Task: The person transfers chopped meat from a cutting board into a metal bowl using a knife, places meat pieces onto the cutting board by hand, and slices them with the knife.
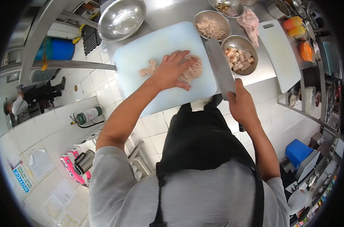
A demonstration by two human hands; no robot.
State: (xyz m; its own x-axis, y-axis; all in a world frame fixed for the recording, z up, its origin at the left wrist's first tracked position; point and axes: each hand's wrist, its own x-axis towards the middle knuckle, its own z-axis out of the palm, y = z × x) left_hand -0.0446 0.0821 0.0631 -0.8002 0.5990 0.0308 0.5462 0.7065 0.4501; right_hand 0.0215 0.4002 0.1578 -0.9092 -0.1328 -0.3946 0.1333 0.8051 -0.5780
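Note:
My left hand (171, 72) lies on the white cutting board (153, 43) with its fingers spread. It touches a mound of pale, thinly sliced meat (194, 70), part of which is hidden beneath the fingers. Left of that hand are a few loose meat pieces (149, 68). My right hand (242, 104) is closed round the handle of a cleaver (220, 62). The cleaver's broad blade points away from me, along the board's right edge. Close to the blade stands a steel bowl of meat chunks (240, 56).
Behind it sits a bowl of finely diced meat (210, 27); another bowl (228, 6) holds chopped bits. A pink cloth (249, 24) and a second cutting board (279, 55) lie to the right. A large steel colander (121, 19) stands back left. Another person (20, 102) is far left.

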